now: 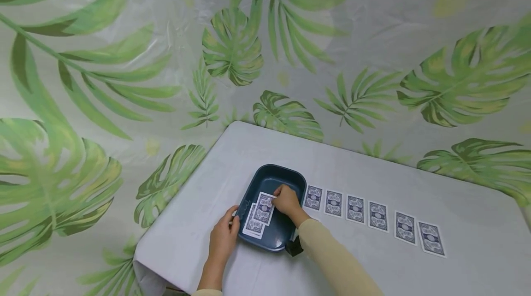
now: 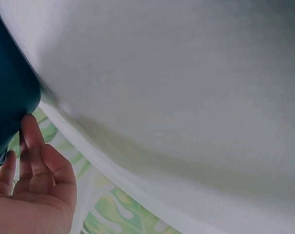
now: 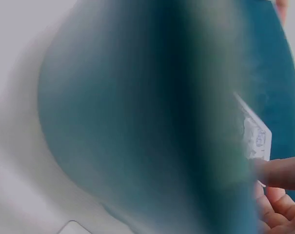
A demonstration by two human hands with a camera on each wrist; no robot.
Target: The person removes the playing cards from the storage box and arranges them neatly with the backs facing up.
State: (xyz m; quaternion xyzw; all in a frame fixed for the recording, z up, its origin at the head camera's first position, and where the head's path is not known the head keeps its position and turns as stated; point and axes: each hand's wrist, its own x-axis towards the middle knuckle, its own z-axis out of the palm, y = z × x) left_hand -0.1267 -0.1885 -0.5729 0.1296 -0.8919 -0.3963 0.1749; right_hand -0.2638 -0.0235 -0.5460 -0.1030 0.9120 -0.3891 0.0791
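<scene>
Inside a dark blue rectangular basin, my right hand pinches the edge of a playing card with a blue patterned back. That card overlaps other face-down cards lying in the basin's left half. In the right wrist view, the thumb shows on the card, while the blurred basin wall hides much of the scene. My left hand touches the basin's left side near its rim. The left wrist view shows its fingertips against the outside of the teal-looking basin wall.
A row of several face-down cards runs rightward from the basin across the white-covered table. Beside the basin's near right corner is a small black object. The table's left edge is near my left arm; leaf-patterned fabric hangs behind.
</scene>
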